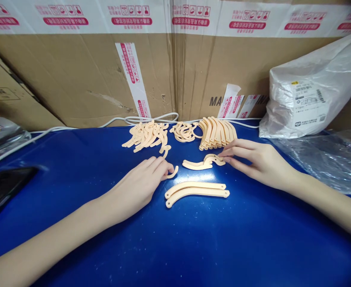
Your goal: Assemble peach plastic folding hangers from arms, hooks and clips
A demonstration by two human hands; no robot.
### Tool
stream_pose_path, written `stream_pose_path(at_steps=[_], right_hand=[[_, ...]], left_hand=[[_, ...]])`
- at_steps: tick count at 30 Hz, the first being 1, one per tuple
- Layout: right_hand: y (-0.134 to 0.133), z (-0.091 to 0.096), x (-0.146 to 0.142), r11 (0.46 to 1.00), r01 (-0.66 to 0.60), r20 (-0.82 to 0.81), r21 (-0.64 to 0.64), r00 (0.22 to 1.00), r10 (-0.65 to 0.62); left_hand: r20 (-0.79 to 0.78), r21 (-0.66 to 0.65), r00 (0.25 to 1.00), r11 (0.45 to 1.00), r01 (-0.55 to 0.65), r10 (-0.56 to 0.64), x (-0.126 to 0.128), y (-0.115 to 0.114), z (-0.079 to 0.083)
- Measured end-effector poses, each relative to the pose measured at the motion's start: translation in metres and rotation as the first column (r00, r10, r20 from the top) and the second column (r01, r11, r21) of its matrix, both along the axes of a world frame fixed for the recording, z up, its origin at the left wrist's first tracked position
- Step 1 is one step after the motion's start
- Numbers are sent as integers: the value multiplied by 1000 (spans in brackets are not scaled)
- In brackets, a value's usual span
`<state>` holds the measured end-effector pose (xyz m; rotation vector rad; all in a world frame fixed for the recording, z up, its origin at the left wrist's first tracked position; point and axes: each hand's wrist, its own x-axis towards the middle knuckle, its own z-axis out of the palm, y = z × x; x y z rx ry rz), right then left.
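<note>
Between the fingertips of my left hand (147, 177) is a small curved cream-coloured piece (173, 172), its free end pointing right. My right hand (257, 161) pinches the right end of a wavy cream piece (209, 159), which lies on the blue table beside or against a similar one; whether the two are joined I cannot tell. Nearer to me rest two long bent strips (197, 191) with a hole at each end, side by side. Beyond my hands are a loose heap of wavy pieces (148, 135), a small pile of rings (184, 131) and a stack of bent strips (217, 133).
Cardboard boxes (148, 79) with printed tape stand along the back of the blue table (181, 247). A white cable (112, 121) runs in front of them. On the right are a white plastic bag (306, 91) and clear film (321, 159). A dark flat object (8, 187) lies left.
</note>
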<state>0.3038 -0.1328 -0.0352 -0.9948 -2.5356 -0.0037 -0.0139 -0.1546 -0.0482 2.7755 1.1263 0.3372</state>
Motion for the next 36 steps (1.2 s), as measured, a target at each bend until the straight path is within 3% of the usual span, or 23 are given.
stream_pose_path(at_steps=[5,9,12,16,19,22,24,27,29,31,33,36], right_hand=[[-1,0,-1,1000,3,-1,-19,1000,-3],[-1,0,-1,1000,-7,4,-16,1000,7],[-1,0,0,1000,-14,9,-10,1000,14],[-2,0,-1,1000,-13,2,-3,1000,13],[-9,2,-8,999,-26,-47,-46,999,24],[-24,5,-20,978,-69,-201,-197,979,29],[-36,7,-29,916,-138,-348,-376,938,-1],[-50,10,-39,737,-286,-475,-613,878,-54],[-55,11,-43,612,-367,-524,-700,847,-92],[-56,12,-44,522,-432,-572,-735,809,-136],[-53,12,-44,484,-478,-616,-733,769,-173],[-48,13,-44,471,-481,-631,-739,739,-236]], left_hand=[[-106,59,994,998,1,5,2,2,0],[-158,206,987,978,24,9,6,2,0],[-183,390,983,920,50,24,8,1,0],[-154,626,988,771,116,-24,7,-3,4],[-124,666,985,726,174,-122,7,-10,10],[-88,652,961,714,254,-262,12,-21,14],[-56,647,935,701,301,-349,17,-29,16],[-62,620,906,696,363,-418,24,-40,16],[-96,596,896,696,401,-434,27,-44,14],[-123,582,888,693,426,-443,28,-44,13],[-147,576,884,689,441,-443,28,-43,11],[-164,613,877,650,449,-451,26,-41,10]])
